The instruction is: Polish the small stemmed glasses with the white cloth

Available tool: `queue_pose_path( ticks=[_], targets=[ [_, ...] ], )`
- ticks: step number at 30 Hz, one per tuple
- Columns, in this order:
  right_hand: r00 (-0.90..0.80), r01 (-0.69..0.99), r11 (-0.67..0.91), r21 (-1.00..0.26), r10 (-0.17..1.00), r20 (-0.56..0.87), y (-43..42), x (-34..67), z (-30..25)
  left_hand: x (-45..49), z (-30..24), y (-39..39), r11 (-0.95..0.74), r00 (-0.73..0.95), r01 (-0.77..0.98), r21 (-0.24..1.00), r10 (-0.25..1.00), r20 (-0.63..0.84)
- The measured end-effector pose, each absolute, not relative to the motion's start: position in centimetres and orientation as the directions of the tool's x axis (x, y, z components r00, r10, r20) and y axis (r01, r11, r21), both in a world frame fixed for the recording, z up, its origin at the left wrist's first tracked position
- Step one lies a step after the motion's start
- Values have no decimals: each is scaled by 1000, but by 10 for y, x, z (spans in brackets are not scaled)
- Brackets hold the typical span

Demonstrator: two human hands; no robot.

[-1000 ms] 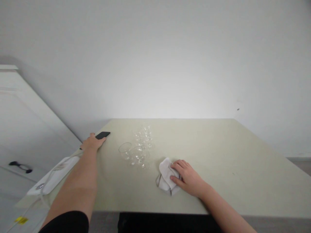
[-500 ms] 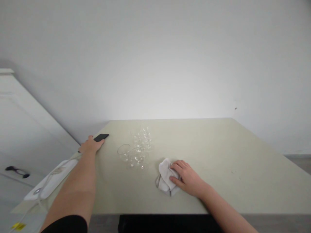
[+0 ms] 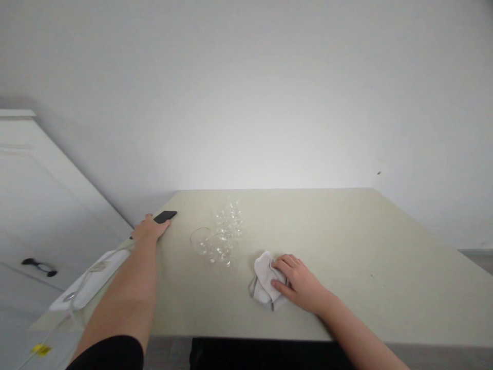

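Observation:
My left hand (image 3: 148, 228) reaches to the far left edge of the table, its thumb and fingers spanning a flat black phone (image 3: 166, 216). The phone's near part is hidden under the hand. A crumpled white cloth (image 3: 264, 280) lies near the front of the table. Closed over its right side is my right hand (image 3: 296, 280), thumb and fingers pressing into the fabric. Between the two hands is a cluster of several clear glasses (image 3: 221, 249); their outlines overlap and are hard to separate.
A white power strip (image 3: 102, 277) with cables lies along the left table edge (image 3: 169, 313), near my left forearm. Beside it stands a white cabinet (image 3: 57, 205) with a black handle. The plain wall (image 3: 269, 103) rises behind the table.
The view has turned slightly left, so everything appears a little further right. Both hands keep their places on the phone and the cloth.

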State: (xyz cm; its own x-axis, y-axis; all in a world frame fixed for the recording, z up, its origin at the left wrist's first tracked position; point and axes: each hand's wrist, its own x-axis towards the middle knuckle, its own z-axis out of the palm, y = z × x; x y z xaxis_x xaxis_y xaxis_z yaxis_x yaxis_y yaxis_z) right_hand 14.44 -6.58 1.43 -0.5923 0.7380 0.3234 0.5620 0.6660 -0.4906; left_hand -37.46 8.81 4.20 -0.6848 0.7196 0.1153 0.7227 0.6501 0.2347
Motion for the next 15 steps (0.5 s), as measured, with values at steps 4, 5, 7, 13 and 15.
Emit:
queue_pose_path(
  ticks=[4,5,7,13,15],
  targets=[
    [-597,562,668,-487,736,320,-66,144,14,-377,39,88,639,-679,728,248,722,131],
    [-599,561,670,-485,734,321,-66,144,14,-378,38,89,637,-679,728,254,721,136],
    [-600,560,673,-483,731,325,-66,145,14,-381,36,90,638,-684,723,264,715,145],
    [-600,555,677,-483,728,331,-64,146,13,-384,35,92,643,-691,716,270,708,146],
    [-601,556,676,-483,729,329,-64,145,12,-383,35,91,641,-688,719,268,710,148]
  ],
)
